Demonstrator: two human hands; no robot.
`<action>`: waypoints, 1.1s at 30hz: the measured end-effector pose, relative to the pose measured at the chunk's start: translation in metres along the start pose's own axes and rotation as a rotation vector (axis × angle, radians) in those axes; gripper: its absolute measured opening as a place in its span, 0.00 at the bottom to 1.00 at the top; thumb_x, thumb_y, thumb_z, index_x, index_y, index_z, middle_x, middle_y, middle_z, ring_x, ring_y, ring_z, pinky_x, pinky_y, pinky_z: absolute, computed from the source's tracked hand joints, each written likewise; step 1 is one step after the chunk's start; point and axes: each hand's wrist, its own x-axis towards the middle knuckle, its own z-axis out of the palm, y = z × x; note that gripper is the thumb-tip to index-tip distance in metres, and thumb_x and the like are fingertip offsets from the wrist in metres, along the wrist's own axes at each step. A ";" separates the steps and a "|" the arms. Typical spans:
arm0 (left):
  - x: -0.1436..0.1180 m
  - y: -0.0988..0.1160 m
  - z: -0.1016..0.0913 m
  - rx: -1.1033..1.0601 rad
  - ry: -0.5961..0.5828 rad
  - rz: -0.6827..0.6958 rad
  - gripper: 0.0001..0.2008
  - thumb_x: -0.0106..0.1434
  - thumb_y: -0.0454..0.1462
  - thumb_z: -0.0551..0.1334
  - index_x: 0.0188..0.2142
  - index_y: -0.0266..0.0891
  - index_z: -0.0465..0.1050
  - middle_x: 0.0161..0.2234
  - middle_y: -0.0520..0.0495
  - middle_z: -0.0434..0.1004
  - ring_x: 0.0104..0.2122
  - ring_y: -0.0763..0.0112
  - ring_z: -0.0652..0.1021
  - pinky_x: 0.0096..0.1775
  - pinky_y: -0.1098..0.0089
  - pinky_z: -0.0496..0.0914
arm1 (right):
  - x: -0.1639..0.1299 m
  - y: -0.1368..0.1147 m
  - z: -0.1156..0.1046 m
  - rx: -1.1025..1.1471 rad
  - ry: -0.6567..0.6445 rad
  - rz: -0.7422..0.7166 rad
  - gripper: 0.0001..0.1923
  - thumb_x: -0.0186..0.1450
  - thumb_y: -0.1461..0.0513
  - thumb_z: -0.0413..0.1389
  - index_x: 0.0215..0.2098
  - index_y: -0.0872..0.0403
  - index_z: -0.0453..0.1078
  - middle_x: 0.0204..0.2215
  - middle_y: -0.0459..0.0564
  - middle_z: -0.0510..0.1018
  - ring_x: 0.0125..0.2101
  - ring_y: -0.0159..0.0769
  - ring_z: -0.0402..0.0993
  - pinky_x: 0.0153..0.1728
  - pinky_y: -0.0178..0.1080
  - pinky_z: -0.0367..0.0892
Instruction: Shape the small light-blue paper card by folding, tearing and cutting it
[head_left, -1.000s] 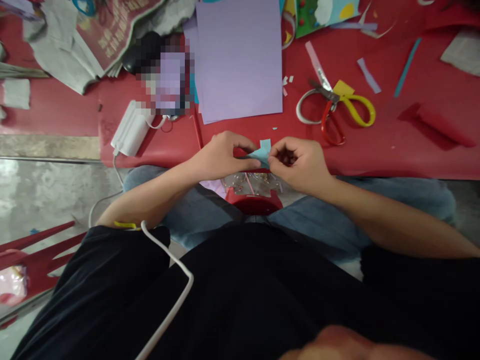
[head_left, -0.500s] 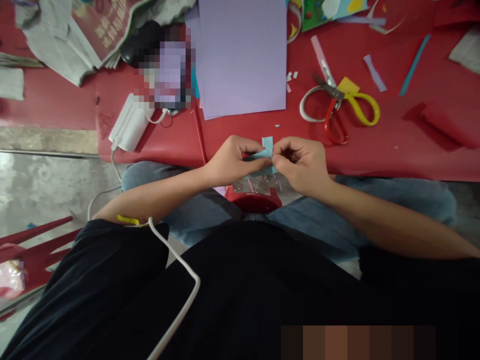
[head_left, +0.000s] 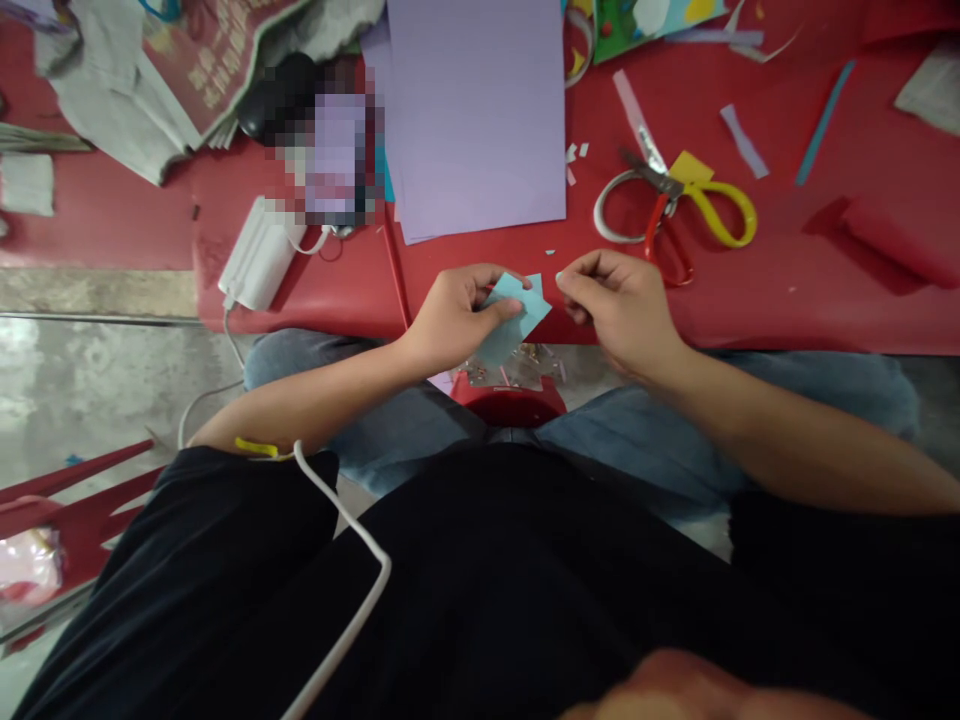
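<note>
My left hand (head_left: 457, 315) pinches a piece of light blue paper (head_left: 504, 335) between thumb and fingers, over the near edge of the red table. The paper has angular corners, and part of it lies behind the fingers. A short gap to the right, my right hand (head_left: 626, 310) is closed in a pinch. A tiny pale blue paper scrap (head_left: 559, 277) shows at its fingertips. Beyond the hands, a stack of purple paper (head_left: 484, 120) lies on the table. Scissors (head_left: 671, 190) with yellow and red handles rest to the right.
A white power bank (head_left: 259, 255) with a cable and a black mouse (head_left: 277, 98) lie at left. A tape roll (head_left: 579, 45), a purple strip (head_left: 744, 140) and a blue strip (head_left: 825, 122) lie on the red table (head_left: 810, 300). A white cable (head_left: 352, 610) crosses my front.
My right hand has come away from the blue paper to the right, with a tiny scrap at its fingertips. The paper in my left hand has turned and shows more of its face.
</note>
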 end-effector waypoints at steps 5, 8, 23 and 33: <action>0.001 -0.007 -0.005 -0.046 -0.007 -0.031 0.24 0.70 0.35 0.68 0.64 0.41 0.72 0.29 0.49 0.82 0.26 0.65 0.83 0.28 0.67 0.77 | -0.002 -0.003 -0.011 -0.214 -0.028 -0.172 0.09 0.72 0.54 0.66 0.37 0.49 0.75 0.32 0.50 0.80 0.30 0.38 0.75 0.32 0.44 0.71; 0.000 -0.004 -0.003 -0.055 0.029 -0.022 0.22 0.71 0.35 0.67 0.63 0.43 0.72 0.28 0.51 0.81 0.22 0.68 0.80 0.25 0.69 0.74 | -0.009 -0.006 -0.008 -0.295 -0.024 -0.310 0.10 0.71 0.57 0.65 0.49 0.48 0.75 0.46 0.53 0.84 0.41 0.43 0.81 0.40 0.46 0.76; -0.003 -0.004 0.008 -0.082 0.038 0.096 0.13 0.71 0.44 0.73 0.46 0.38 0.78 0.35 0.46 0.85 0.32 0.70 0.83 0.34 0.71 0.76 | -0.016 -0.007 -0.003 -0.416 -0.045 -0.437 0.13 0.77 0.53 0.60 0.38 0.51 0.78 0.27 0.47 0.80 0.25 0.34 0.70 0.29 0.40 0.64; 0.002 -0.010 0.008 -0.119 -0.020 0.029 0.15 0.72 0.46 0.71 0.35 0.37 0.77 0.31 0.48 0.80 0.31 0.71 0.79 0.35 0.68 0.72 | -0.008 -0.001 -0.001 -0.092 -0.087 -0.202 0.10 0.70 0.54 0.70 0.39 0.51 0.80 0.31 0.48 0.82 0.29 0.35 0.73 0.30 0.41 0.68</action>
